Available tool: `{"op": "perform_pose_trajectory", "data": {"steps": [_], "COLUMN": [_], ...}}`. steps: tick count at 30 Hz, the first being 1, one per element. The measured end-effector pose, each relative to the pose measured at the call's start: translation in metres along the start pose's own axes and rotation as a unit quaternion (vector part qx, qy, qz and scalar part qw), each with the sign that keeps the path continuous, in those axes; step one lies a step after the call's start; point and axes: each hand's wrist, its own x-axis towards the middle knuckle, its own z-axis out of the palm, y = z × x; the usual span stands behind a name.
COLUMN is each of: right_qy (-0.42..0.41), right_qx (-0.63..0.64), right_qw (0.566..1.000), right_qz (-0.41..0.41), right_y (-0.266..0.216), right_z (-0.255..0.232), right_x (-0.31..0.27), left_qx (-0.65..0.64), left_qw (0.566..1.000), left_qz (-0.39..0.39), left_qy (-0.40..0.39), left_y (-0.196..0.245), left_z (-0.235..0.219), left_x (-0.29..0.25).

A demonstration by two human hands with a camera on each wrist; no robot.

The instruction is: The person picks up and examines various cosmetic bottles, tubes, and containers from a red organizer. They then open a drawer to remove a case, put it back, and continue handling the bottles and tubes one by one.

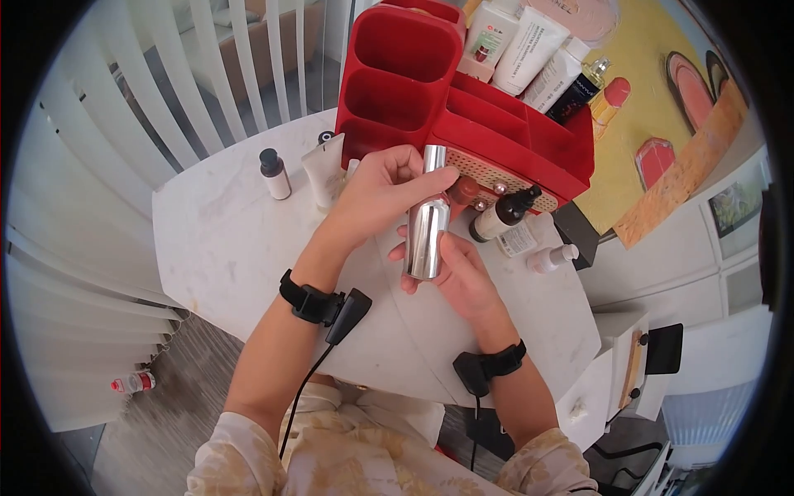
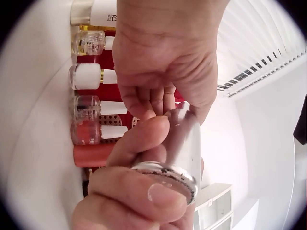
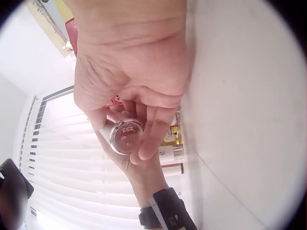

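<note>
A shiny silver bottle (image 1: 425,240) with a narrower silver cap is tilted over the table, held between both hands. My left hand (image 1: 376,192) grips it near the cap, with the thumb laid across the neck. Lower down, my right hand (image 1: 465,277) holds the body between thumb and fingers. The right wrist view shows the bottle's round base (image 3: 128,136), with raised markings on it. Just behind the hands stands a red organizer (image 1: 517,159). A dark pump bottle (image 1: 501,217) stands to the right of the silver bottle, and a white tube (image 1: 324,171) to the left.
On the white table (image 1: 223,240) stand a small dark-capped bottle (image 1: 275,174), a clear labelled bottle (image 1: 518,240) and a small pinkish bottle (image 1: 552,259). Several nail polish bottles line the organizer in the left wrist view. A plastic bottle (image 1: 133,383) lies on the floor.
</note>
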Motion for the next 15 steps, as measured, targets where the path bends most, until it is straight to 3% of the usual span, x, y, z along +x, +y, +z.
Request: {"op": "perform_pose_trajectory", "data": {"steps": [11, 15], "right_qy": [0.039, 0.042], "right_qx": [-0.047, -0.034], "right_qw": [0.998, 0.998], "right_qz": [-0.014, -0.012], "right_y": [0.009, 0.006], "right_z": [-0.003, -0.003], "right_x": [0.001, -0.002], "left_qx": [0.04, 0.034], "left_qw": [0.994, 0.996], "left_qz": [0.067, 0.041], "left_qy": [0.079, 0.069], "left_y": [-0.013, -0.01], "left_z": [-0.001, 0.002], "left_x": [0.005, 0.003]}}
